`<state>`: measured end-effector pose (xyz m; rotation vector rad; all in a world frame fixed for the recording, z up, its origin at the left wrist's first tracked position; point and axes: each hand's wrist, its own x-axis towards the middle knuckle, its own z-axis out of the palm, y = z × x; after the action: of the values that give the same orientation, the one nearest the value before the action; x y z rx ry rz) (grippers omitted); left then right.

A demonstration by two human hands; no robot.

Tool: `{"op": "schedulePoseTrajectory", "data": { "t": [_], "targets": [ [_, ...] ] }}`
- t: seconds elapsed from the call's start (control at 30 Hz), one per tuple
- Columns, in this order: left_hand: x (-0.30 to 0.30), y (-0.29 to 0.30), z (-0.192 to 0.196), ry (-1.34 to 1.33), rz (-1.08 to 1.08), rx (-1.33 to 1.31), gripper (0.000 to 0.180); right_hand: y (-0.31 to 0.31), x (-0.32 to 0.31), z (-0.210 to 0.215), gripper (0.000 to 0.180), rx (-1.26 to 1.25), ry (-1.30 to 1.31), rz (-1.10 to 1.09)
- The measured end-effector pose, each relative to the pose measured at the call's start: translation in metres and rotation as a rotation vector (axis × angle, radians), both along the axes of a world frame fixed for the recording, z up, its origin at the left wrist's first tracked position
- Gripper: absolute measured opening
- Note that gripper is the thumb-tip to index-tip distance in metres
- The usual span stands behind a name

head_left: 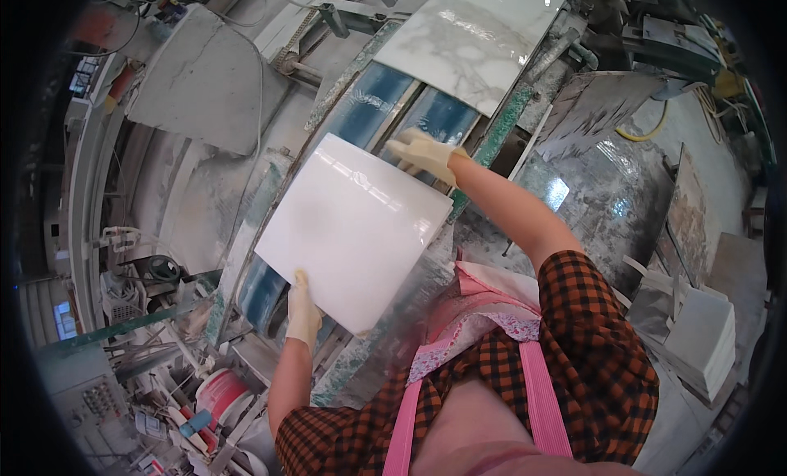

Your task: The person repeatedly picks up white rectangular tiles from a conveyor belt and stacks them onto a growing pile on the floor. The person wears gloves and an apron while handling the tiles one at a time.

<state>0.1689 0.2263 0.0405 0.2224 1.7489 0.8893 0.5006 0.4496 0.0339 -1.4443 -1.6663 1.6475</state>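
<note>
A glossy plain white tile (352, 230) lies across the blue belts of a conveyor in front of me. My left hand (303, 314), in a pale glove, holds its near edge, thumb on the top face and the other fingers hidden beneath. Beyond the tile's far edge, my right hand (425, 154), gloved too, is over the gap between the belts. Its fingers are stretched out with nothing in them; whether they touch the tile edge I cannot tell. Farther up the conveyor sits a white tile with grey veins (471, 41), apart from my hands.
Blue belts (373, 107) run between green, worn side rails (493, 140). A large grey slab (197, 82) leans at the left. A red-and-white bucket (223, 394) stands among clutter at lower left, and a stack of pale tiles (701, 345) at lower right. A yellow hose (648, 132) lies at right.
</note>
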Motion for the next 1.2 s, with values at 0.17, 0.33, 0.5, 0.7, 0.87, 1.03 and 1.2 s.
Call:
{"op": "schedulePoseTrajectory", "data": {
  "t": [0.17, 0.33, 0.5, 0.7, 0.87, 1.03, 1.2],
  "targets": [
    [-0.004, 0.004, 0.002, -0.143, 0.008, 0.030, 0.066, 0.002, -0.032, -0.022, 0.059, 0.124, -0.216, 0.026],
    [0.008, 0.008, 0.018, -0.050, 0.024, 0.074, 0.066, 0.012, -0.052, -0.022, 0.060, -0.021, -0.077, 0.042],
    [0.040, -0.007, 0.058, 0.139, 0.039, 0.238, 0.065, -0.013, -0.021, 0.008, 0.047, -0.017, -0.104, -0.108],
    [0.161, 0.024, 0.128, 0.506, -0.299, 0.525, 0.065, -0.068, 0.137, 0.058, 0.057, 0.085, 0.169, -0.404],
    [0.322, 0.051, 0.162, 0.507, -0.676, 0.866, 0.051, -0.129, 0.319, 0.070, 0.060, 0.350, 0.400, -0.982],
    [0.525, 0.064, 0.162, 0.397, -1.187, 0.977, 0.038, -0.241, 0.529, 0.043, 0.041, 0.984, -0.012, -1.406],
    [0.766, 0.039, 0.113, 0.331, -1.795, 0.984, 0.033, -0.389, 0.669, -0.004, 0.041, 0.668, 0.744, -1.886]
  ]
}}
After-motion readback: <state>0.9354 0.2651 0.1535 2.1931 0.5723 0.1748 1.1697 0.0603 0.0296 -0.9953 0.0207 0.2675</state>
